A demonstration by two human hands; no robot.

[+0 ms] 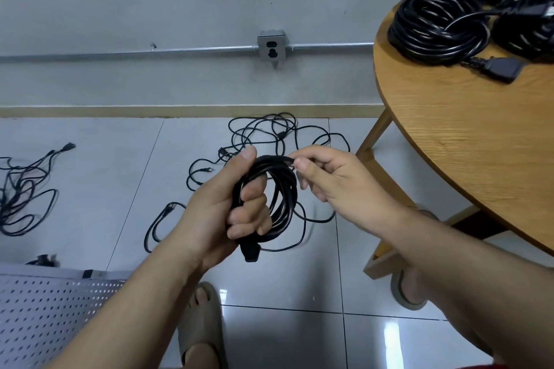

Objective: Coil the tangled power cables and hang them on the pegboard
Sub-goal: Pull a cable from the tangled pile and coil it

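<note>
A person's left hand (236,204) gripped a black coil (281,189), fingers curled through its loops and thumb pressed on top. The right hand (326,180) pinched a strand at the coil's upper edge between thumb and forefinger. A plug (250,252) hung just below the left fist. Tangled cables (263,135) lay on the floor beyond both hands. Wound bundles (434,24) sat on a table (464,144) up to the right of the right hand, and a pegboard (45,317) showed left of the left forearm.

Workshop: exposed conduit (180,50), metal outlet box (272,45), pegboard (45,308).
</note>
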